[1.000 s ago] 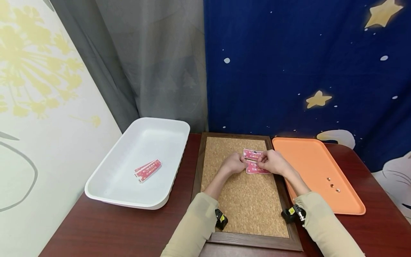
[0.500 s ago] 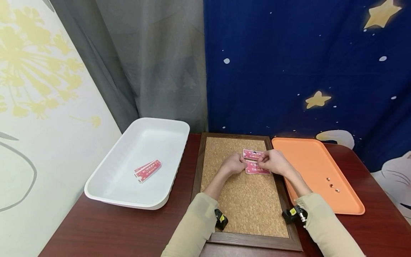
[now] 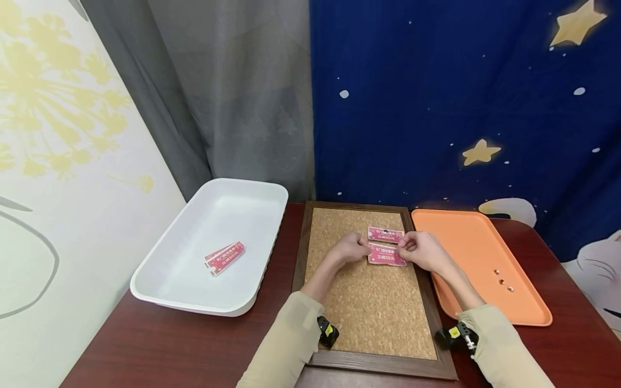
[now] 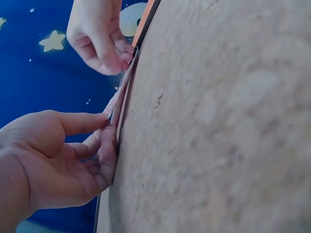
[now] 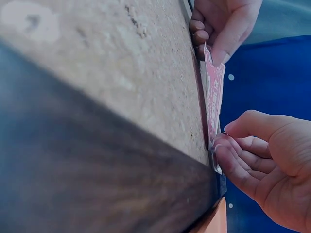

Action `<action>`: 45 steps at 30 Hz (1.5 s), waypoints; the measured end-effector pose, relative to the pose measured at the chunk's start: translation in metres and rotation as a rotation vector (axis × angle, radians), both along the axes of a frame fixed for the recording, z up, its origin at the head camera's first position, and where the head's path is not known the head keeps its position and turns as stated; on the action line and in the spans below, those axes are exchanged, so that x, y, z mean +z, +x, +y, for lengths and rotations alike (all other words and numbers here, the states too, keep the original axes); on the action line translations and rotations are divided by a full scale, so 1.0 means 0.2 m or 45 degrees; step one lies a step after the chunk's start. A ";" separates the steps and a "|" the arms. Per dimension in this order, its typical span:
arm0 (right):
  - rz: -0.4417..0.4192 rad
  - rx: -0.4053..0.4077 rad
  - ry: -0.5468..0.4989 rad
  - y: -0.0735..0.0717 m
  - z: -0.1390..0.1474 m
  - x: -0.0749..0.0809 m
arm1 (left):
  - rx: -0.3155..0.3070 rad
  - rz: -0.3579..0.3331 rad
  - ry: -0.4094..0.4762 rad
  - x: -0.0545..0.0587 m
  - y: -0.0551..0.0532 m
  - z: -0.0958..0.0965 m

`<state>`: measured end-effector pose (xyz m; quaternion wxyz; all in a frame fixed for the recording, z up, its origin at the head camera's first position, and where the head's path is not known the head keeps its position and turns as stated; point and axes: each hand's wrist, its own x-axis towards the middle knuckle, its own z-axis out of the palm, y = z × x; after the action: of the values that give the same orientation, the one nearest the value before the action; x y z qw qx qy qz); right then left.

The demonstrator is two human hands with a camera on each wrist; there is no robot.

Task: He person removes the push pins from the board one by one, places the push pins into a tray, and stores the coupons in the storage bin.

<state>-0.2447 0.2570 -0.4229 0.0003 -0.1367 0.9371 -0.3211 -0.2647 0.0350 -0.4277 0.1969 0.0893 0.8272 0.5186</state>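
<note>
In the head view, two arms in pale sleeves (image 3: 281,338) reach up from the lower edge of the frame, wrists bent inward, so the hands face each other right of centre. The left hand (image 3: 350,248) pinches the left end of a lower coupon (image 3: 385,254), thumb on the printed face and fingers behind. At its right end the thumb and index of the right hand (image 3: 421,250) come together against it; whether they pinch the paper cannot be told. The coupon is a thin pink strip, over the upper right of a cork panel (image 3: 371,302), just below an upper coupon (image 3: 383,235) bearing a dark dot. The cork is speckled, its frame (image 3: 388,364) brown and grained. A smooth orange tray (image 3: 451,231) with small shiny pieces (image 3: 502,281) lies at right; at left a glossy white basin (image 3: 237,210) with rounded corners stands on the reddish tabletop (image 3: 179,345)
</note>
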 end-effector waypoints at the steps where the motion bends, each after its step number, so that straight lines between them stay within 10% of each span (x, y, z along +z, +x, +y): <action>1: -0.001 -0.007 -0.006 0.01 0.01 0.00 | -0.002 -0.020 0.007 0.00 0.00 -0.01; 10: 0.053 -0.061 -0.066 0.08 0.06 0.00 | -0.014 -0.099 0.087 0.04 0.05 -0.08; 45: 0.275 -0.252 0.021 0.28 0.29 0.02 | -0.066 0.207 0.057 0.23 0.12 -0.54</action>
<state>-0.1882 0.3158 -0.4195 -0.1311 -0.0775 0.9432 -0.2953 -0.2403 -0.0722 -0.3825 0.1403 0.1569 0.8261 0.5228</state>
